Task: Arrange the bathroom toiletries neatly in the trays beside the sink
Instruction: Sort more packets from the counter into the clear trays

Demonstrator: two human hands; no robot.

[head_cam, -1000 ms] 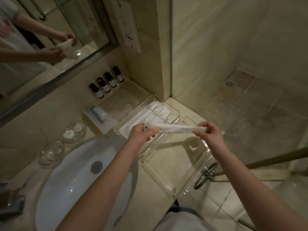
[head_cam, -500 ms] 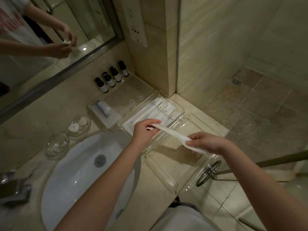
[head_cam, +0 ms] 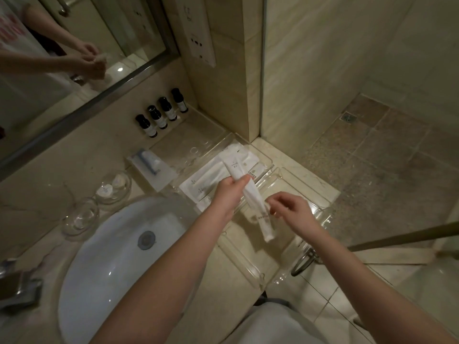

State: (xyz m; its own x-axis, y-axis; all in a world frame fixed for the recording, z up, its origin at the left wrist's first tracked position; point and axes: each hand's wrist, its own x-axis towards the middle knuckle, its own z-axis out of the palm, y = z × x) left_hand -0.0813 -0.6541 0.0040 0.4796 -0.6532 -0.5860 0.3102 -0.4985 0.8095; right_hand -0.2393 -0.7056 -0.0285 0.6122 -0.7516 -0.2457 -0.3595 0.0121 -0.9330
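Clear acrylic tray [head_cam: 263,162] holds flat white paper sachets [head_cam: 211,178]. Left hand [head_cam: 229,194] pinches a long white paper-wrapped packet [head_cam: 250,194], slanted above the empty clear tray [head_cam: 310,192]. Right hand [head_cam: 293,213] fingers loosely curled beside packet; contact unclear.

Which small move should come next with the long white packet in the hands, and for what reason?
Probably lower the white packet flat into the near clear tray. The left hand pinches its middle, the right hand is at its lower part, and it hangs tilted above that tray; the neighbouring tray already holds packets.
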